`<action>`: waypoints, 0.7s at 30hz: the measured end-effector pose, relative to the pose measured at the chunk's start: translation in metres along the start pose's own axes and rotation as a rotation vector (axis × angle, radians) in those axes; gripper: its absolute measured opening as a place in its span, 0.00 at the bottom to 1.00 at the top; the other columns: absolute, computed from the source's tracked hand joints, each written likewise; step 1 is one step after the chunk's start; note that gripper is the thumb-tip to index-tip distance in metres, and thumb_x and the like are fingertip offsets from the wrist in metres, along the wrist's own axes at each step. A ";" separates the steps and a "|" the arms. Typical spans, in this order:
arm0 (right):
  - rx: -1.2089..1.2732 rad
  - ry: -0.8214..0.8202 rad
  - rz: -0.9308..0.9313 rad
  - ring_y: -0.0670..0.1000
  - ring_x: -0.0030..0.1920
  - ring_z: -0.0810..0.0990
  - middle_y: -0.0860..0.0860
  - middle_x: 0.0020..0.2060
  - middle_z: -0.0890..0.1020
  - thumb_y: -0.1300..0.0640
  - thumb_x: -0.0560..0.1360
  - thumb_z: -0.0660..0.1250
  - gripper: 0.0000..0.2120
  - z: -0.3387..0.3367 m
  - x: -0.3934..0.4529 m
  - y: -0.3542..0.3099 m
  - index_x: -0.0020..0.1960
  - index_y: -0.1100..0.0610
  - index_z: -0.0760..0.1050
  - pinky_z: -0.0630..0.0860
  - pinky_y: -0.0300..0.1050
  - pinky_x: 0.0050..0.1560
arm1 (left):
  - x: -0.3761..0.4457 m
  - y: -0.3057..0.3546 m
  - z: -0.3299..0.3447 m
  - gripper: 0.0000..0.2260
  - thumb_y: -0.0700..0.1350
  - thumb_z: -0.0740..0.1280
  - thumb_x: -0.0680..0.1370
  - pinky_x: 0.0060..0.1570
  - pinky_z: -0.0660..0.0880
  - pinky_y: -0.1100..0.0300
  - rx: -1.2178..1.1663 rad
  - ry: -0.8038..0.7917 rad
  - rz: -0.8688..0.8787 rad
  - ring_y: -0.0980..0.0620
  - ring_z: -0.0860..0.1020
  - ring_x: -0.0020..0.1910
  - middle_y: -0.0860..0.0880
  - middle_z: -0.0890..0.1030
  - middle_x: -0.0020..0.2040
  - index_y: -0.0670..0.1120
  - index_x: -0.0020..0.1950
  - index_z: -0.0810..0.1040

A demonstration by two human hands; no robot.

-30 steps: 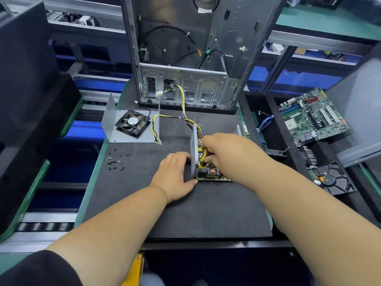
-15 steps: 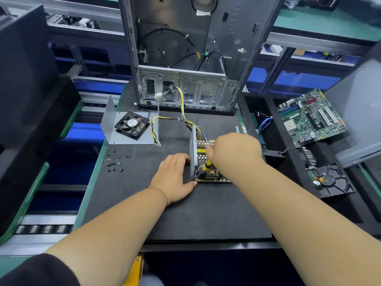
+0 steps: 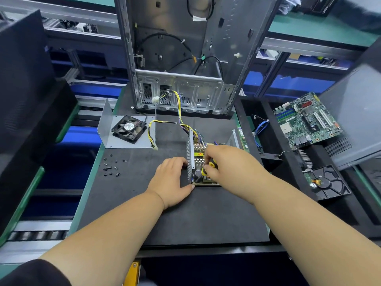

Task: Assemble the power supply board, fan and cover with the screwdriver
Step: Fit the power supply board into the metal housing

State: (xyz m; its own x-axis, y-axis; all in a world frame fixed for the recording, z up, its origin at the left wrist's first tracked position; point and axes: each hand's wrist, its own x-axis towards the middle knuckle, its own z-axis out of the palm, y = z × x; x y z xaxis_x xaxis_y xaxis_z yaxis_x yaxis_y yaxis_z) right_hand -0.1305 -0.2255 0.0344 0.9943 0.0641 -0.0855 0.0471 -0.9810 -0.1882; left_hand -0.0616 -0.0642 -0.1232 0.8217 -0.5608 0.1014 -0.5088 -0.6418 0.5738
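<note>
Right hand has slid nearer along the board (screwdriver gripped).

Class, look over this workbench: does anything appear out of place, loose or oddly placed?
The small black screws lie scattered loose on the mat, left of the left hand, in no tray, so they could roll away or get lost. The fan sits askew on its metal cover. Nothing looks damaged.

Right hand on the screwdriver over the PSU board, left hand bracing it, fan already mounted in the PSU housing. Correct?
Not quite. In the head view the fan isn't mounted; it lies loose on the metal cover, left of the board. The rest holds: right hand grips the screwdriver over the PSU board, left hand braces it.
</note>
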 end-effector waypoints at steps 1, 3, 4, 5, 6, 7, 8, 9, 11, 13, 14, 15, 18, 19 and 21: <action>0.004 0.000 -0.004 0.54 0.44 0.76 0.48 0.41 0.77 0.51 0.78 0.62 0.06 0.002 -0.001 0.000 0.51 0.52 0.73 0.74 0.48 0.41 | 0.000 0.000 0.000 0.25 0.58 0.69 0.69 0.61 0.66 0.55 -0.003 0.001 0.001 0.52 0.68 0.59 0.56 0.71 0.59 0.52 0.62 0.68; 0.027 0.014 -0.005 0.54 0.44 0.76 0.47 0.41 0.77 0.51 0.78 0.62 0.06 0.005 -0.001 -0.001 0.51 0.52 0.73 0.73 0.48 0.40 | 0.000 0.000 0.000 0.25 0.58 0.69 0.68 0.60 0.66 0.54 -0.003 0.003 0.004 0.52 0.68 0.58 0.56 0.71 0.59 0.52 0.61 0.68; 0.034 0.023 -0.003 0.53 0.43 0.76 0.47 0.40 0.77 0.51 0.78 0.62 0.06 0.005 -0.001 -0.001 0.51 0.52 0.73 0.73 0.47 0.40 | 0.000 0.000 0.000 0.25 0.58 0.69 0.68 0.60 0.66 0.54 -0.001 0.003 0.005 0.52 0.68 0.59 0.56 0.71 0.59 0.52 0.61 0.68; 0.038 0.030 0.000 0.53 0.43 0.76 0.47 0.40 0.77 0.51 0.78 0.62 0.06 0.006 -0.001 -0.001 0.51 0.52 0.73 0.73 0.47 0.39 | 0.000 0.000 0.000 0.25 0.58 0.69 0.68 0.60 0.66 0.54 0.000 0.002 0.006 0.52 0.68 0.59 0.56 0.72 0.59 0.52 0.61 0.68; 0.042 0.034 0.001 0.53 0.43 0.76 0.47 0.40 0.77 0.51 0.78 0.62 0.06 0.006 -0.001 -0.001 0.51 0.52 0.73 0.73 0.47 0.39 | 0.000 0.000 0.000 0.25 0.58 0.70 0.68 0.60 0.66 0.54 0.000 0.002 0.005 0.52 0.68 0.59 0.56 0.71 0.59 0.52 0.61 0.68; 0.044 0.034 0.002 0.53 0.43 0.76 0.47 0.40 0.77 0.51 0.78 0.62 0.06 0.006 -0.001 -0.001 0.51 0.52 0.73 0.73 0.47 0.40 | 0.000 0.000 0.001 0.25 0.58 0.70 0.68 0.60 0.66 0.54 0.000 0.003 0.004 0.52 0.68 0.59 0.56 0.71 0.59 0.52 0.61 0.68; 0.043 0.032 0.002 0.53 0.43 0.76 0.47 0.41 0.78 0.50 0.78 0.62 0.06 0.007 -0.001 -0.001 0.51 0.51 0.73 0.74 0.47 0.40 | 0.000 0.000 0.001 0.25 0.58 0.70 0.68 0.60 0.66 0.54 -0.001 0.003 0.003 0.52 0.68 0.59 0.56 0.71 0.59 0.52 0.62 0.68; 0.041 0.030 0.001 0.53 0.44 0.76 0.47 0.42 0.78 0.50 0.78 0.62 0.06 0.007 -0.001 -0.002 0.51 0.51 0.73 0.74 0.47 0.41 | 0.000 0.000 0.001 0.25 0.58 0.69 0.68 0.60 0.67 0.54 -0.003 0.003 0.001 0.52 0.68 0.59 0.56 0.71 0.59 0.52 0.62 0.68; 0.041 0.029 0.002 0.53 0.44 0.76 0.47 0.41 0.78 0.50 0.78 0.62 0.06 0.008 -0.001 -0.001 0.51 0.51 0.73 0.74 0.47 0.41 | 0.000 0.000 0.001 0.25 0.58 0.69 0.69 0.61 0.66 0.54 -0.003 0.002 -0.002 0.52 0.68 0.59 0.56 0.71 0.59 0.52 0.62 0.68; 0.045 0.037 0.001 0.52 0.44 0.76 0.46 0.40 0.77 0.50 0.78 0.62 0.05 0.008 -0.001 -0.001 0.51 0.50 0.73 0.73 0.47 0.41 | 0.000 0.000 0.001 0.25 0.58 0.69 0.69 0.61 0.66 0.54 0.000 0.001 -0.001 0.52 0.68 0.59 0.56 0.71 0.59 0.52 0.62 0.68; 0.048 0.043 0.000 0.52 0.44 0.75 0.45 0.40 0.76 0.50 0.78 0.62 0.05 0.008 -0.001 0.000 0.50 0.50 0.73 0.72 0.47 0.40 | 0.000 0.000 0.001 0.24 0.58 0.69 0.69 0.61 0.66 0.54 0.001 0.001 0.000 0.52 0.67 0.59 0.56 0.71 0.59 0.53 0.62 0.68; 0.050 0.048 0.000 0.52 0.43 0.75 0.45 0.39 0.75 0.50 0.77 0.62 0.05 0.009 -0.001 -0.001 0.50 0.50 0.73 0.71 0.46 0.39 | 0.000 0.000 0.001 0.24 0.58 0.69 0.70 0.61 0.66 0.54 0.003 0.001 0.000 0.52 0.67 0.59 0.56 0.71 0.59 0.53 0.62 0.68; 0.042 0.048 0.000 0.52 0.42 0.75 0.45 0.38 0.75 0.50 0.77 0.62 0.06 0.009 -0.001 -0.002 0.50 0.50 0.73 0.69 0.46 0.37 | 0.000 0.000 0.001 0.25 0.58 0.69 0.70 0.61 0.65 0.55 0.007 0.002 0.000 0.52 0.67 0.59 0.56 0.71 0.59 0.52 0.62 0.68; 0.039 0.047 0.000 0.53 0.43 0.75 0.45 0.39 0.75 0.50 0.77 0.62 0.06 0.009 0.000 -0.002 0.50 0.51 0.73 0.69 0.46 0.38 | 0.000 0.000 0.001 0.25 0.58 0.69 0.70 0.61 0.65 0.55 0.007 0.004 0.001 0.52 0.67 0.59 0.56 0.71 0.59 0.52 0.62 0.68; 0.044 0.034 -0.005 0.53 0.44 0.76 0.46 0.41 0.77 0.50 0.77 0.62 0.06 0.008 0.000 -0.003 0.50 0.51 0.73 0.71 0.46 0.39 | 0.000 0.000 0.001 0.24 0.58 0.70 0.70 0.60 0.65 0.55 0.008 0.005 0.003 0.52 0.67 0.59 0.56 0.71 0.59 0.52 0.62 0.68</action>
State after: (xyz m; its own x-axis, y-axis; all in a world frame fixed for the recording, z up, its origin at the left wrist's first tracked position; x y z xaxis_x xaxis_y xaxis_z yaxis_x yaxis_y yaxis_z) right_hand -0.1310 -0.2213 0.0272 0.9968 0.0616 -0.0517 0.0481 -0.9717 -0.2311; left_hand -0.0616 -0.0650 -0.1237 0.8214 -0.5602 0.1069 -0.5132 -0.6442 0.5671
